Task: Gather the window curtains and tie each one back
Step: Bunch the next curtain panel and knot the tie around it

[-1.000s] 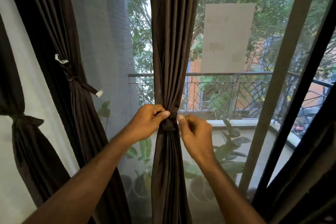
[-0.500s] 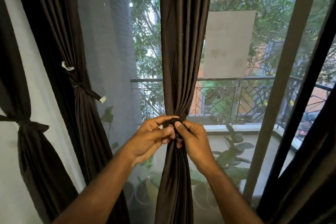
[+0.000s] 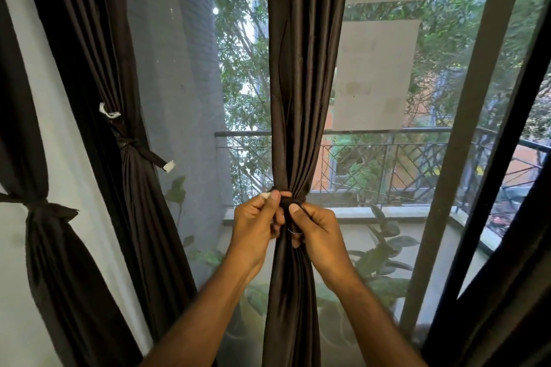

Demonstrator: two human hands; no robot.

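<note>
A dark brown curtain (image 3: 304, 92) hangs gathered in the middle of the window, cinched at waist height by a dark tie band (image 3: 287, 202). My left hand (image 3: 253, 226) pinches one end of the band, a white tip showing at its thumb. My right hand (image 3: 319, 232) pinches the band from the other side, close against the left. Two more dark curtains hang to the left, one (image 3: 131, 188) tied with a band that ends in a white tag (image 3: 168, 166), the other (image 3: 44, 217) knotted at the far left.
A dark window frame post (image 3: 465, 143) stands to the right, with another dark curtain (image 3: 507, 307) at the right edge. Behind the glass are a balcony railing (image 3: 387, 158), potted plants (image 3: 384, 250) and trees. Grey paper sheets (image 3: 375, 74) are stuck on the glass.
Both hands have drawn together at the tie band on the middle curtain, and a white tip now shows at my left thumb. The view has tilted slightly upward.
</note>
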